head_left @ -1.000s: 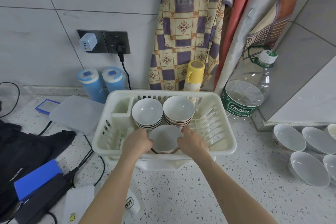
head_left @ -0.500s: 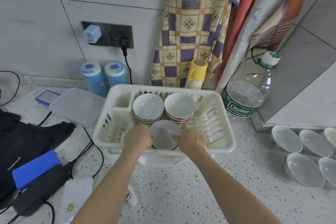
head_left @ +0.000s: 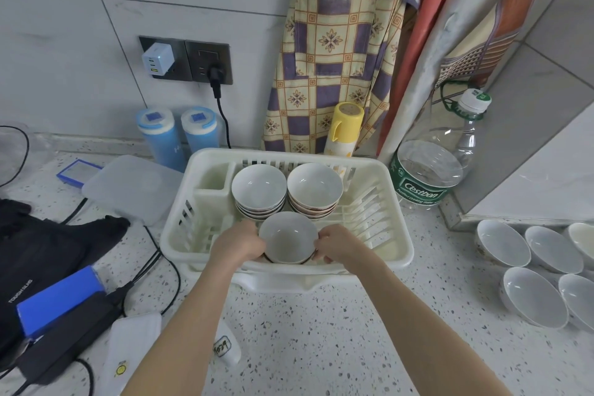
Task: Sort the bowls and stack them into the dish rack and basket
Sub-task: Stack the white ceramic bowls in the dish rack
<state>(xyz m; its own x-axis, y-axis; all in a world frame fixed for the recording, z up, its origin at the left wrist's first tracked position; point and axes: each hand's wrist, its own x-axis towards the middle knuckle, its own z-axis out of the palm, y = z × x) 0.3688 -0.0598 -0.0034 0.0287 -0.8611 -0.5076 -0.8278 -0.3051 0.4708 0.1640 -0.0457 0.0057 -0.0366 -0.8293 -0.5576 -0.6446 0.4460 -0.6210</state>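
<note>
A small round white ceramic bowl (head_left: pixel 288 236) is gripped at its sides by the left hand (head_left: pixel 237 243) and right hand (head_left: pixel 338 244), at the near edge inside the cream slotted plastic dish rack (head_left: pixel 385 202). Two stacks of bowls (head_left: pixel 286 191) are seen just behind it. More white bowls (head_left: pixel 533 270) are spread on the speckled worktop (head_left: pixel 337 347), right of the rack.

A speckled white terrazzo counter (head_left: pixel 321 341) carries everything. At its centre stands the cream dish rack (head_left: pixel 398 254). To the right lie loose white bowls (head_left: pixel 530 296) in a cluster, near the edge of view. Far right of the rack stands a large water bottle (head_left: pixel 430 167) — just beside it. Far left stand two blue canisters (head_left: pixel 160 138) and a clear lid (head_left: pixel 131 186). Near left lie a black bag (head_left: pixel 48 244), a blue box (head_left: pixel 58 302) and cables (head_left: pixel 167 270).
</note>
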